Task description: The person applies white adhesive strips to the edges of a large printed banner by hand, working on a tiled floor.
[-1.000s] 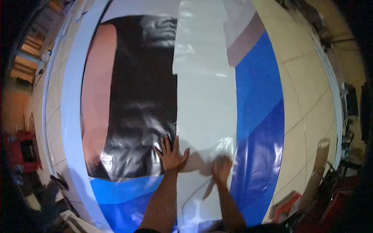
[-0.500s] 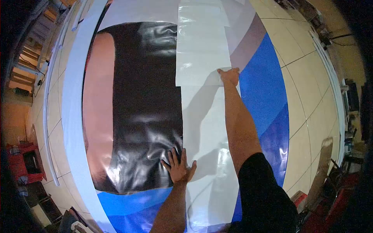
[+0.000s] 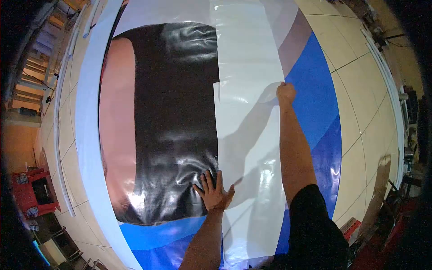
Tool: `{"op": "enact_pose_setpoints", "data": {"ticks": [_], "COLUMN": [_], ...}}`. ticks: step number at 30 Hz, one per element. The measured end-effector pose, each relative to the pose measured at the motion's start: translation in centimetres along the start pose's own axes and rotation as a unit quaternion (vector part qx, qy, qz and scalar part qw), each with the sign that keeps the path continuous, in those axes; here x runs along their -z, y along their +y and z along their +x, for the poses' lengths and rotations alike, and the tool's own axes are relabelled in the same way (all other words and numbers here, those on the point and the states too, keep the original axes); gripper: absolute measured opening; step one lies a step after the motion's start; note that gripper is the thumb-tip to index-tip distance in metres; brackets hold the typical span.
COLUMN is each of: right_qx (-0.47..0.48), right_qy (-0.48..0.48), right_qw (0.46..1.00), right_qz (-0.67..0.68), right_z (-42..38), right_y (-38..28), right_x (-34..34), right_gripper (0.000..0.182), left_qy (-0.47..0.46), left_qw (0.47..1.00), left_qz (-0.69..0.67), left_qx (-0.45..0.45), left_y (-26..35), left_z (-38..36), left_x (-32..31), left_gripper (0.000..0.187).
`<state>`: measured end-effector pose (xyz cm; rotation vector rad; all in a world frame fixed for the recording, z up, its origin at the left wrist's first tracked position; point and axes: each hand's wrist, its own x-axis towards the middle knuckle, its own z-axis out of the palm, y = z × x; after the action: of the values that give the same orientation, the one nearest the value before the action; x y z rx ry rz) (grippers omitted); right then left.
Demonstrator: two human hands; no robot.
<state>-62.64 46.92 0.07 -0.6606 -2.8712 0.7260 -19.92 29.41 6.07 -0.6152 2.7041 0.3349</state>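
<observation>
A large printed vinyl banner (image 3: 175, 94) lies spread on the floor, with black, pinkish and blue areas. Along it runs a long white strip (image 3: 247, 148), apparently in two overlapping layers near the top. My left hand (image 3: 216, 194) lies flat with fingers spread on the glossy black part, its thumb reaching over the strip's left edge. Farther up, my right hand (image 3: 286, 92) is closed at the strip's right edge, beside the blue area; it seems to pinch the white sheet there, though the fingertips are partly hidden.
Cream floor tiles (image 3: 355, 103) border the banner. Long pale tubes (image 3: 60, 148) lie on the left, with more on the right. A red object with a dark opening (image 3: 40, 189) stands at the left, and a red-and-white box (image 3: 351, 228) at the lower right.
My right hand has moved slightly right and closed from spread fingers. The upper white layer has shifted right against the lower one. My left hand stays flat on the banner.
</observation>
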Motion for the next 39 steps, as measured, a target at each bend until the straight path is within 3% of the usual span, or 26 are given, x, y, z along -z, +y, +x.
{"op": "enact_pose_setpoints", "data": {"ticks": [10, 12, 15, 16, 18, 19, 21, 22, 24, 27, 29, 32, 33, 35, 37, 39], "right_qx": [0.048, 0.137, 0.165, 0.119, 0.069, 0.037, -0.058, -0.13, -0.178, -0.191, -0.223, -0.168, -0.183, -0.266, -0.269, -0.299], "right_qy": [0.048, 0.167, 0.107, 0.084, 0.032, 0.014, 0.047, 0.059, 0.068, 0.126, 0.174, 0.189, 0.176, 0.131, 0.139, 0.097], "right_qw": [0.998, 0.976, 0.964, 0.978, 0.973, 0.985, 0.984, 0.98, 0.948, 0.931, 0.959, 0.964, 0.953, 0.934, 0.934, 0.935], "right_qz": [0.001, -0.034, -0.179, -0.152, -0.218, -0.17, -0.164, -0.14, -0.253, -0.285, 0.023, -0.084, -0.167, -0.201, -0.188, -0.162], "right_z": [-2.0, -4.2, -8.3, -9.6, -14.7, -17.5, -25.0, -30.2, -39.7, -45.0, -44.3, -44.3, -45.1, -45.4, -45.9, -45.5], "right_y": [1.5, 5.8, 21.4, 26.7, 36.8, 41.7, 54.7, 56.3, 60.4, 61.5, 56.7, 58.9, 60.9, 59.5, 59.1, 58.3], "right_x": [3.9, 7.0, 13.2, 16.0, 21.9, 24.8, 29.0, 31.7, 33.9, 33.5, 33.7, 34.5, 33.8, 34.3, 35.4, 36.3], "right_gripper": [0.051, 0.055, 0.062, 0.062, 0.064, 0.066, 0.071, 0.072, 0.073, 0.069, 0.064, 0.063, 0.07, 0.083, 0.086, 0.09], "left_qy": [0.012, 0.021, 0.042, 0.049, 0.044, 0.052, 0.068, 0.089, 0.123, 0.172, 0.194, 0.21, 0.216, 0.23, 0.141, 0.177], "left_qw": [1.0, 1.0, 0.999, 0.998, 0.999, 0.998, 0.997, 0.995, 0.991, 0.981, 0.972, 0.965, 0.966, 0.96, 0.986, 0.966], "left_qz": [0.011, 0.01, 0.007, 0.006, 0.003, 0.011, 0.025, 0.007, -0.008, 0.003, 0.104, 0.127, 0.084, 0.043, 0.029, 0.175], "left_qx": [-0.023, -0.019, -0.032, -0.032, -0.032, -0.033, -0.035, -0.049, -0.059, -0.086, -0.078, -0.095, -0.115, -0.152, -0.082, -0.07], "left_y": [0.3, 0.3, 0.1, 0.0, 0.1, 0.0, 0.1, 0.2, -0.2, -0.1, -1.1, -2.3, -2.1, -1.1, -1.2, -2.1], "left_z": [-0.1, -0.2, -0.2, -0.3, -0.4, -0.5, -0.4, -0.6, -0.6, -1.0, -0.5, 0.0, -0.4, -1.6, -3.6, -3.9], "left_x": [-0.2, -0.1, -0.5, -0.7, -0.5, -0.7, -1.0, -0.8, -1.7, -2.3, -4.1, -6.0, -6.3, -5.6, -4.2, -7.4], "left_gripper": [0.08, 0.08, 0.081, 0.08, 0.079, 0.079, 0.078, 0.078, 0.08, 0.082, 0.09, 0.096, 0.099, 0.102, 0.108, 0.111]}}
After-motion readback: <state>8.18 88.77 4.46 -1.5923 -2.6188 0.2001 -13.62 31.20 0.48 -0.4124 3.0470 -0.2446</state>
